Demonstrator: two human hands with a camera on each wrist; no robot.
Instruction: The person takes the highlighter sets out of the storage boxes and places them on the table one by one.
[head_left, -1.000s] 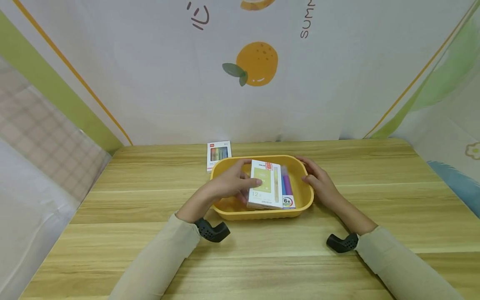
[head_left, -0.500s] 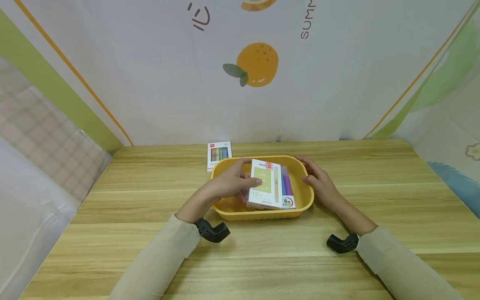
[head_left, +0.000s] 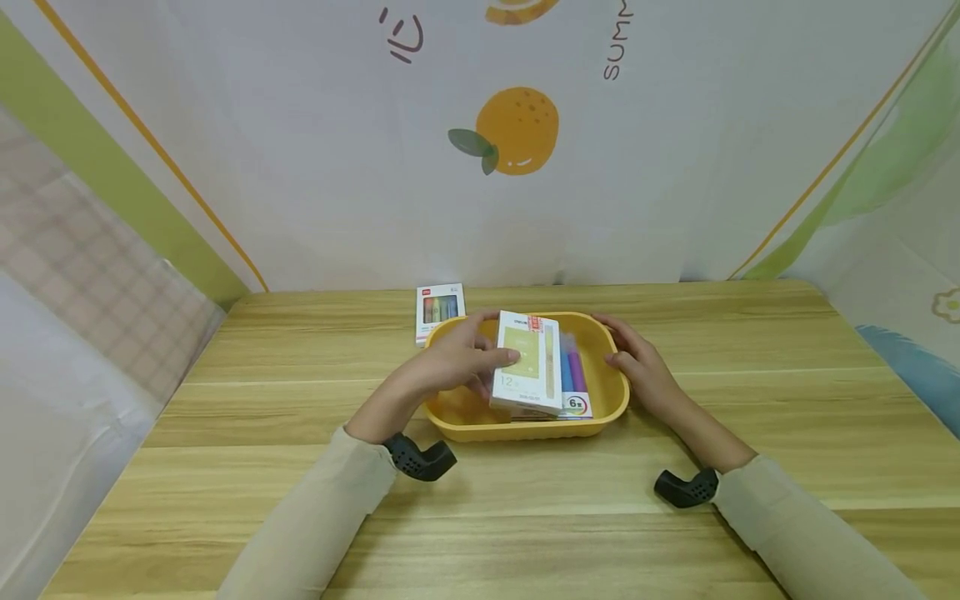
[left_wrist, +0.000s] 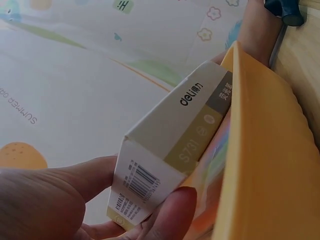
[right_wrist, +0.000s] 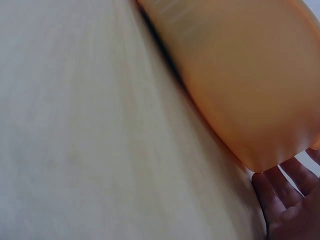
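A yellow plastic basket [head_left: 525, 430] stands on the table. My left hand [head_left: 457, 357] grips a white and yellow highlighter box [head_left: 527, 358] by its left side, thumb on the front face. The box is tilted over the basket; in the left wrist view, the box [left_wrist: 165, 135] shows its barcode end between thumb and fingers, close beside the basket wall [left_wrist: 265, 145]. Under it in the basket lies a pack of blue and purple pens [head_left: 573, 379], partly covered. My right hand [head_left: 641, 367] holds the basket's right end, thumb at the rim; its fingers [right_wrist: 285, 185] touch the outer wall.
Behind the basket's left back corner lies a white pack of coloured sticks [head_left: 439, 310], partly hidden by the rim. The wooden table [head_left: 300, 400] reaches back to a white printed cloth [head_left: 337, 167].
The highlighter box has shifted slightly up and left in my left hand and tilted a little more, showing more of the pen pack below. My right hand stays on the basket.
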